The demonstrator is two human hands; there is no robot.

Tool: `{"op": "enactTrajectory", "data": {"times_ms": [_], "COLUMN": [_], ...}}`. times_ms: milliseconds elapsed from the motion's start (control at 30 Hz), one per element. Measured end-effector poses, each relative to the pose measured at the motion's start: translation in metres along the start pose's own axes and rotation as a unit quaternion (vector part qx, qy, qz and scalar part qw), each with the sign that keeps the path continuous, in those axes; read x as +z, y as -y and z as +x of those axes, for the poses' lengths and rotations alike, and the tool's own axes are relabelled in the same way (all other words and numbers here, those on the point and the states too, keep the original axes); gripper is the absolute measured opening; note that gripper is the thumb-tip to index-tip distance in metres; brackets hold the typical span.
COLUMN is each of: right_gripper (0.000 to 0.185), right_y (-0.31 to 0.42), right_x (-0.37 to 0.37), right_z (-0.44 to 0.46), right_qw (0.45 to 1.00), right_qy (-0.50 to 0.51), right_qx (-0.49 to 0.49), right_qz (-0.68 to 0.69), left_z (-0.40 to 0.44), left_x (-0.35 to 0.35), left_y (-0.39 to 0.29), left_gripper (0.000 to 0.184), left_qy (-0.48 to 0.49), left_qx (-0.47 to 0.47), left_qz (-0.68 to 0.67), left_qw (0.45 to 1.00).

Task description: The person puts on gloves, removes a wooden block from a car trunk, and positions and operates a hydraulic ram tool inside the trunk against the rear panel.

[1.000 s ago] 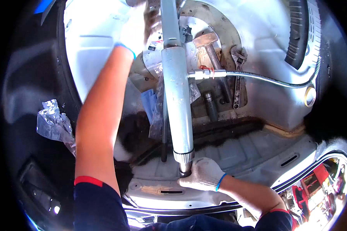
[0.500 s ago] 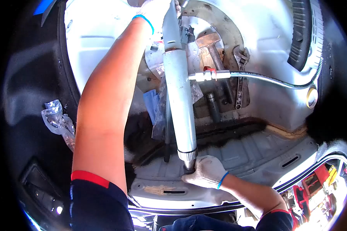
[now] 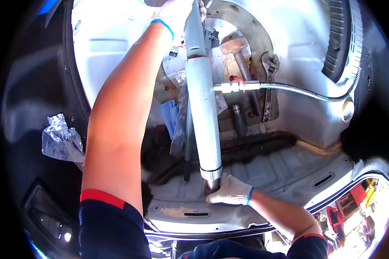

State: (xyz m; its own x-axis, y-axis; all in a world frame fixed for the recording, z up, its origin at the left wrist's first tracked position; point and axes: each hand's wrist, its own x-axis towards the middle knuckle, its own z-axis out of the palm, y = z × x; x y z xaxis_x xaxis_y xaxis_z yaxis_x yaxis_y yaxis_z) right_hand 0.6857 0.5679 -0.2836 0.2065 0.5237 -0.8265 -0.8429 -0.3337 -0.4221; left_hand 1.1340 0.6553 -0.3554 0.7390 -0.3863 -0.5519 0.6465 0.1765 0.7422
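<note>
Got a hydraulic ram (image 3: 204,116) running over a grimy car trunk (image 3: 298,112), bottom end by the near edge. Clamping that end with the fingers of the right hand (image 3: 231,190), wrapping those of the left hand (image 3: 175,13) round the upper part. Also spotting a hammer (image 3: 234,45) nearby.

**Looks Like a Car Repair Workshop**

Seen from above, appears to be the stripped rear bay (image 3: 300,47) of a vehicle, down to painted metal, with a round well (image 3: 259,36) in the floor and a scuffed sill (image 3: 246,218) at the near edge. Strewn with hand tools, including a hammer (image 3: 241,64) and an adjustable wrench (image 3: 268,97). Spanned by a heavy steel ram (image 3: 204,112) coupled to a hose (image 3: 298,89), typical garage equipment. At lower right, opens onto brightly lit red and yellow clutter (image 3: 358,196), too small to identify.
</note>
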Motion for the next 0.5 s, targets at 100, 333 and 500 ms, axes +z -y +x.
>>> {"op": "enactTrajectory", "data": {"times_ms": [100, 333, 500], "right_gripper": [0.04, 0.032, 0.026], "right_y": [-0.005, 0.015, 0.013], "right_x": [0.002, -0.002, 0.001], "right_z": [0.002, -0.009, -0.007], "right_qw": [1.0, 0.998, 0.997], "right_qy": [-0.012, -0.046, -0.048], "right_qx": [-0.011, 0.027, 0.001], "right_qz": [0.012, -0.024, -0.055], "left_z": [-0.005, 0.001, 0.014], "left_x": [-0.001, -0.019, -0.018], "left_y": [-0.007, 0.001, -0.003], "left_gripper": [0.021, 0.026, 0.03], "left_qy": [0.021, 0.102, 0.075], "left_qx": [0.0, -0.049, 0.017], "left_qz": [-0.017, -0.106, -0.028], "left_qw": [1.0, 0.988, 0.997]}}
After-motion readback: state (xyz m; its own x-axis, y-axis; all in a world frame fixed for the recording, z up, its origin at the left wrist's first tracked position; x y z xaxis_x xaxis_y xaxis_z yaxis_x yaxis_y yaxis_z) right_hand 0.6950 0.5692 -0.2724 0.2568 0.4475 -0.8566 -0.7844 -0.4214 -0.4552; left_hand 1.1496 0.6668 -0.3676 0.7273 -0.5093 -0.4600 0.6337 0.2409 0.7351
